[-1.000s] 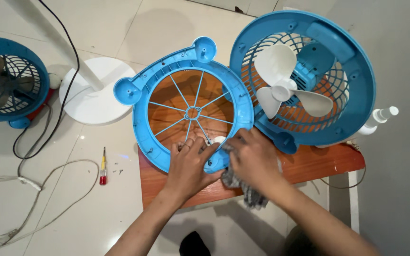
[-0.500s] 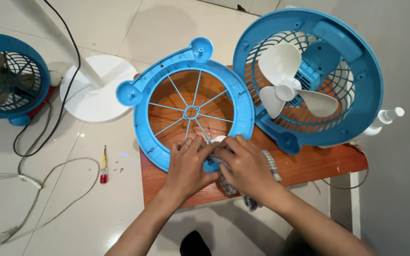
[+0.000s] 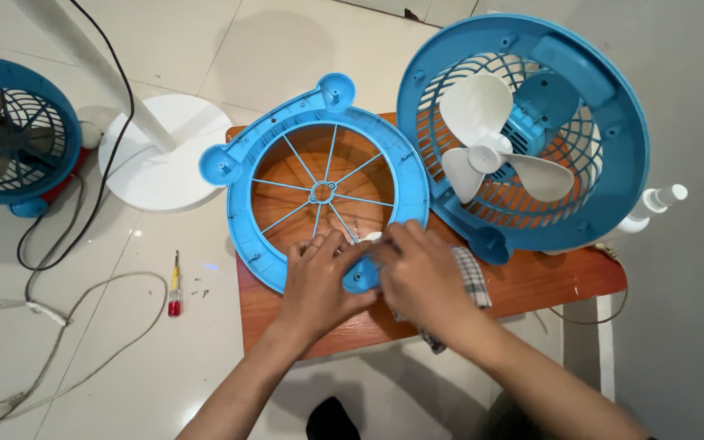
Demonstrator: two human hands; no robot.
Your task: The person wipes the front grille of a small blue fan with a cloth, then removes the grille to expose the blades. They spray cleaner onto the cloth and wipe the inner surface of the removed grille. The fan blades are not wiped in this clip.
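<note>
Two hands meet at the near edge of a blue fan cover [image 3: 327, 175], which lies flat on a small wooden table [image 3: 531, 281]. The left hand [image 3: 319, 281] comes in from below with the forearm slanted, palm down, and its fingers [image 3: 319, 248] are curled over the rim of the cover, holding it. The right hand [image 3: 417, 273] comes from the lower right, also palm down; its fingers are bent and pressed on a checked cloth [image 3: 470, 277] against the same rim, close to the left fingers. Part of the cloth hangs out under the right wrist, near the front edge of the table.

Beside the cover on the right, a blue fan body [image 3: 523, 130] with white blades [image 3: 482, 151] leans over the far corner of the table, touching the cover's rim. A white spray bottle [image 3: 657, 204] stands at the right edge. Free table surface is only to the right of the hands. On the tiled floor at the left lie a small screwdriver [image 3: 174, 285], cables, a white round base [image 3: 160, 151] and another blue fan [image 3: 10, 143], well apart from the table.
</note>
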